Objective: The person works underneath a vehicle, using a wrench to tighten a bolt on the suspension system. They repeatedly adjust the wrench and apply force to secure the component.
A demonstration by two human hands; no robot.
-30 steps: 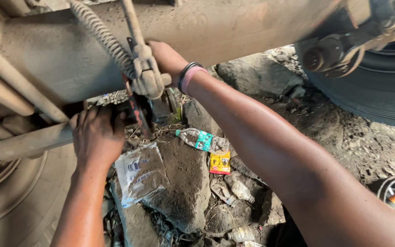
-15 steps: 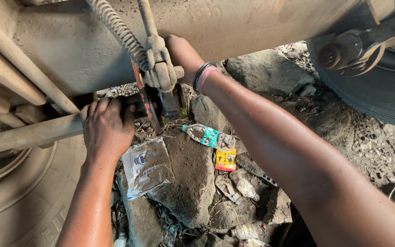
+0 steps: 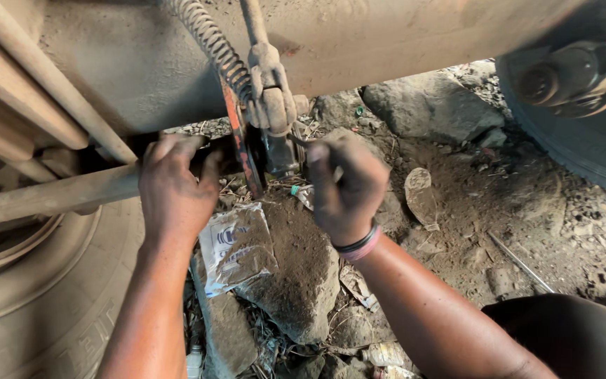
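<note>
Under the axle, left hand (image 3: 173,186) curls on the dusty rod (image 3: 57,196), right hand (image 3: 345,186) pinches the rigid, heavy-looking clamp bracket (image 3: 271,98) at 12 o'clock, best gripped low.

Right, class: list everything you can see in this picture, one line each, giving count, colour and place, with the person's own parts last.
coiled spring: one, dusty brown, top centre, slanting down to the bracket
metal bracket: one, tan with dust, centre top
orange bar: one, below the spring
rod: one, dusty, left, running sideways
tyres: two, grey, lower left and upper right
plastic packet: one, clear and white, on the ground
rocks: several, brown
wristbands: dark and pink, right wrist
left hand: on the rod
right hand: by the bracket
</note>
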